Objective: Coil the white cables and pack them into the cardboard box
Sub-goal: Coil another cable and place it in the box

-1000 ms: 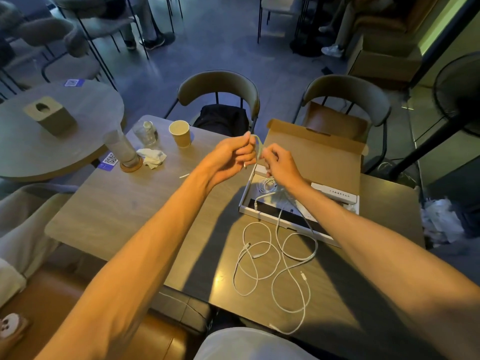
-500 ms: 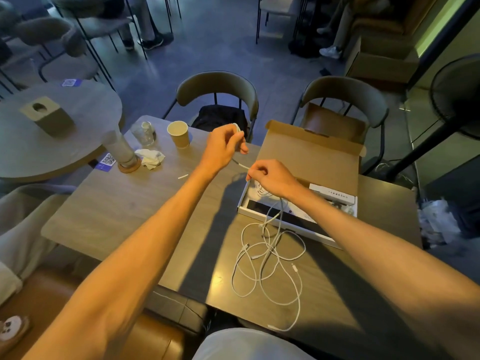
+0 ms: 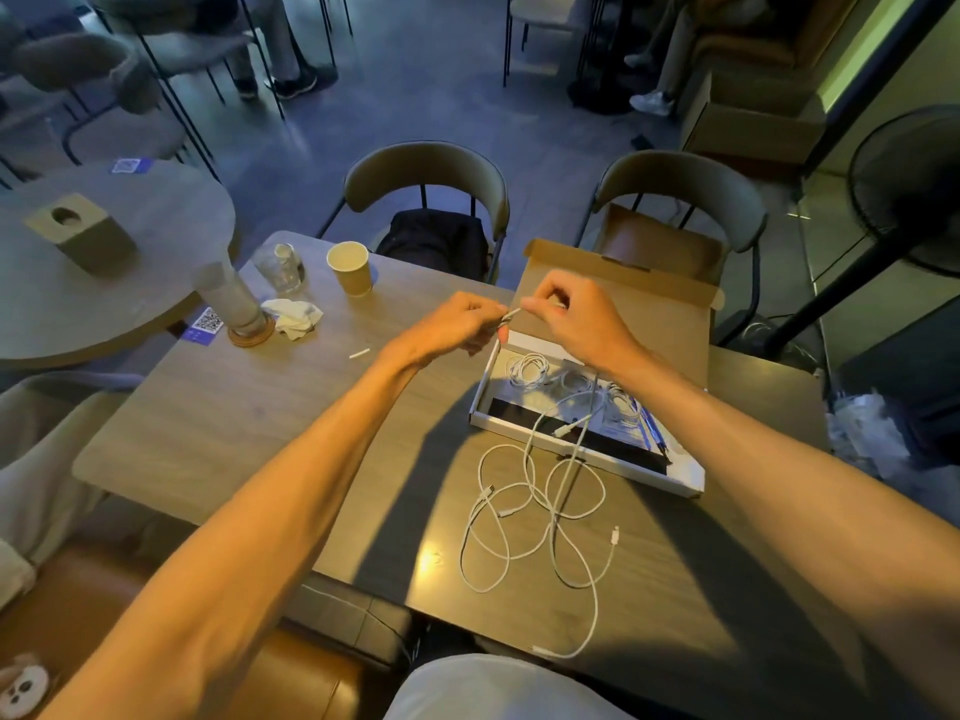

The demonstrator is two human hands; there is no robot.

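In the head view, your left hand [image 3: 457, 324] and right hand [image 3: 576, 319] meet above the far left corner of the cardboard box [image 3: 524, 423], almost touching. Both sets of fingers are pressed together in a pinch on the same short stretch of white cable [image 3: 508, 317], which bridges the small gap between them, running left to right and tilting slightly up toward your right hand. Neither hand is nearer; each has its own end of that stretch.

From under your right hand the cable drops toward you, crosses the box's near wall, and joins the loose cables [image 3: 540, 517] sprawled on the counter [image 3: 218, 407] between the box and your body. So the slack you need to gather lies below and toward you from the pinch, with its long run roughly along your line of sight. I judge the next wrap has to draw that slack up over the box edge, where it could snag.

At least one coiled cable [image 3: 527, 368] already lies in the box tray, and the lid stands open behind your hands.

The counter is smooth wood-look laminate, with a paper cup [image 3: 350, 267], a glass [image 3: 278, 267] and a crumpled tissue [image 3: 293, 317] well away to the left. Around it is a dim café with chairs and a round table.
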